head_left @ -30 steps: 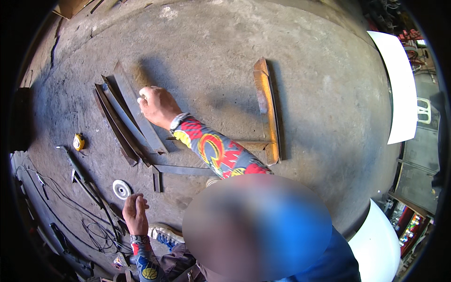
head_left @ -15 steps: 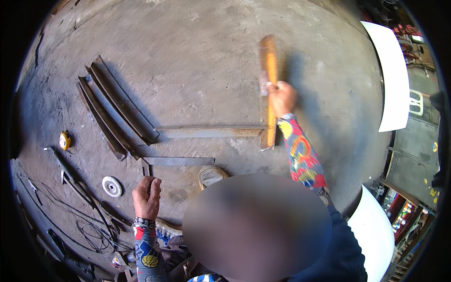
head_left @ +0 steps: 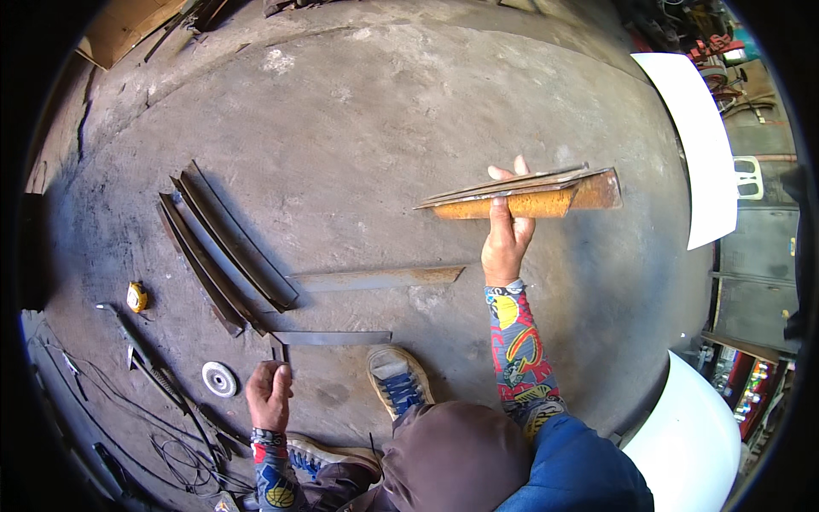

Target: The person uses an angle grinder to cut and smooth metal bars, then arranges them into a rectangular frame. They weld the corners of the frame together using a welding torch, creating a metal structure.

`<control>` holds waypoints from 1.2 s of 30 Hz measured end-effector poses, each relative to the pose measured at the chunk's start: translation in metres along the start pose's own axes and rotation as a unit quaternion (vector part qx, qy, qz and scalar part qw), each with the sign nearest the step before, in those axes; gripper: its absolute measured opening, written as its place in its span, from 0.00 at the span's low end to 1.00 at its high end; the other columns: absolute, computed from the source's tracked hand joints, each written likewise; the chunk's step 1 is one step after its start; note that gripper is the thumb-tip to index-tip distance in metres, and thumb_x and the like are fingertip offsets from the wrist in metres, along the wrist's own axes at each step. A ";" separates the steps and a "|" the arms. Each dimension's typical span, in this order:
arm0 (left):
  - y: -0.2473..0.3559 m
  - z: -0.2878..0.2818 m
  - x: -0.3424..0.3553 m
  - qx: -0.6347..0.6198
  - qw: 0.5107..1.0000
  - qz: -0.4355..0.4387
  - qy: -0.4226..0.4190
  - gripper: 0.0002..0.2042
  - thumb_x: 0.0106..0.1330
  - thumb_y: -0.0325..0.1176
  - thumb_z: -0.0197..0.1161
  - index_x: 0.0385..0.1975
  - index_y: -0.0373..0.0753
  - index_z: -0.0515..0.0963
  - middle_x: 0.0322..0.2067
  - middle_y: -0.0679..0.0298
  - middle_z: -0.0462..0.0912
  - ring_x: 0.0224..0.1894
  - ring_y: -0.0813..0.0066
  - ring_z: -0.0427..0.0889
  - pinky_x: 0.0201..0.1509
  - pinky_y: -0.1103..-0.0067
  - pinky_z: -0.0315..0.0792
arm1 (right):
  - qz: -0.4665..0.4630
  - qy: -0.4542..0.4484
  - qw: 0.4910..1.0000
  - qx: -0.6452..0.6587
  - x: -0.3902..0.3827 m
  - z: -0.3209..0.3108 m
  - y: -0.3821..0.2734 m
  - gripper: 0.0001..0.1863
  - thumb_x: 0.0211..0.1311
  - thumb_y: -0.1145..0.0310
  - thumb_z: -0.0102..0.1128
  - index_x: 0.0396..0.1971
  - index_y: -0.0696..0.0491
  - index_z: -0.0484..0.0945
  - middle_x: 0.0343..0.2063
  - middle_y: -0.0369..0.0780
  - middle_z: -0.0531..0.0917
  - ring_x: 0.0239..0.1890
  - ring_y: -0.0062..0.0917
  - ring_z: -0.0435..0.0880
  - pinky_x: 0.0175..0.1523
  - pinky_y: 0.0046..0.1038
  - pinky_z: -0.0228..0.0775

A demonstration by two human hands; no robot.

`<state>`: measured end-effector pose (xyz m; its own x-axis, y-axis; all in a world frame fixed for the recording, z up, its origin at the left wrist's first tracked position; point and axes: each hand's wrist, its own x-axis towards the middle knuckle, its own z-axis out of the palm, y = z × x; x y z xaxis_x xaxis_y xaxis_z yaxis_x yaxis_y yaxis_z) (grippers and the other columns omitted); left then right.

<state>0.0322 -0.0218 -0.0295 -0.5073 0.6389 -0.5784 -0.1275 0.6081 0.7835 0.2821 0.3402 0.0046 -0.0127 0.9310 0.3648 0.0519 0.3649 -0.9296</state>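
Note:
My right hand (head_left: 505,235) grips rusty steel angle pieces (head_left: 522,202) crosswise above the concrete floor, fingertips showing beyond their far edge. My left hand (head_left: 268,392) is low at the left with curled fingers; what they hold, if anything, is hidden. Just beyond it lie a short L-shaped flat bar (head_left: 337,338) and several dark curved angle bars (head_left: 213,252). A separate straight steel piece (head_left: 380,278) lies on the floor below the held pieces.
At the left lie a yellow tape measure (head_left: 136,297), a round grinding disc (head_left: 219,379), a long black tool (head_left: 136,341) and tangled cables (head_left: 183,452). White curved panels (head_left: 699,154) stand at the right. My shoe (head_left: 395,380) is beside the flat bar.
My right hand has moved from the left bars to the rusty piece at right, taken hold of it, lifted it and turned it from lengthwise to crosswise. My left hand stays low.

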 end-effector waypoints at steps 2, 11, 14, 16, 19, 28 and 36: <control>0.001 0.003 -0.002 -0.009 1.000 -0.025 -0.005 0.12 0.74 0.37 0.63 0.38 0.33 0.79 0.25 0.69 0.78 0.24 0.83 0.75 0.28 0.82 0.70 | 0.046 -0.079 0.995 0.027 0.000 -0.001 0.002 0.22 0.70 0.70 0.57 0.61 0.61 0.74 0.58 0.43 0.81 0.59 0.26 0.78 0.67 0.31 0.64; 0.040 0.061 0.041 0.236 0.953 0.187 -0.038 0.07 0.64 0.31 0.68 0.35 0.34 0.81 0.32 0.55 0.84 0.30 0.61 0.85 0.36 0.72 0.79 | 0.105 -0.221 0.965 0.097 0.021 0.016 0.027 0.13 0.66 0.76 0.57 0.49 0.58 0.77 0.48 0.45 0.85 0.52 0.30 0.84 0.59 0.36 0.76; 0.062 0.080 0.055 0.234 0.947 0.206 -0.074 0.07 0.64 0.32 0.69 0.36 0.35 0.81 0.33 0.56 0.84 0.30 0.60 0.86 0.37 0.71 0.80 | 0.092 -0.192 0.976 0.054 0.025 0.035 0.031 0.12 0.66 0.74 0.61 0.48 0.59 0.79 0.42 0.39 0.87 0.44 0.23 0.86 0.51 0.28 0.78; 0.072 0.087 0.059 0.226 0.945 0.224 -0.080 0.08 0.64 0.32 0.69 0.36 0.35 0.81 0.33 0.56 0.84 0.31 0.59 0.85 0.37 0.70 0.80 | -0.020 -0.074 0.997 -0.031 0.030 0.056 0.031 0.14 0.59 0.69 0.71 0.33 0.55 0.72 0.25 0.28 0.75 0.27 0.12 0.71 0.32 0.21 0.66; 0.078 0.095 0.065 0.338 0.906 0.249 -0.054 0.09 0.59 0.31 0.70 0.37 0.37 0.83 0.38 0.56 0.85 0.43 0.56 0.84 0.48 0.66 0.77 | 0.045 -0.019 0.999 0.014 0.032 0.070 0.022 0.21 0.53 0.66 0.79 0.31 0.55 0.69 0.27 0.32 0.75 0.30 0.15 0.73 0.37 0.25 0.71; 0.068 0.153 0.105 0.530 0.792 0.297 0.057 0.24 0.59 0.27 0.60 0.59 0.41 0.78 0.60 0.55 0.75 0.62 0.54 0.71 0.59 0.62 0.67 | 0.106 -0.188 0.976 0.028 0.051 0.045 0.017 0.16 0.55 0.72 0.74 0.43 0.59 0.82 0.36 0.38 0.89 0.36 0.19 0.85 0.44 0.26 0.78; 0.047 0.188 0.123 0.456 0.822 0.341 -0.012 0.07 0.58 0.30 0.60 0.30 0.45 0.86 0.39 0.61 0.85 0.51 0.59 0.79 0.54 0.61 0.72 | 0.165 -0.103 0.972 0.135 0.048 0.011 0.026 0.21 0.61 0.64 0.72 0.51 0.55 0.79 0.46 0.43 0.85 0.50 0.32 0.86 0.62 0.42 0.75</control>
<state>0.1240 0.1741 -0.1060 -0.1771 0.9801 -0.0893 0.8771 0.1983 0.4374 0.2719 0.3949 -0.0026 -0.2402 0.9693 0.0523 -0.1772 0.0092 -0.9841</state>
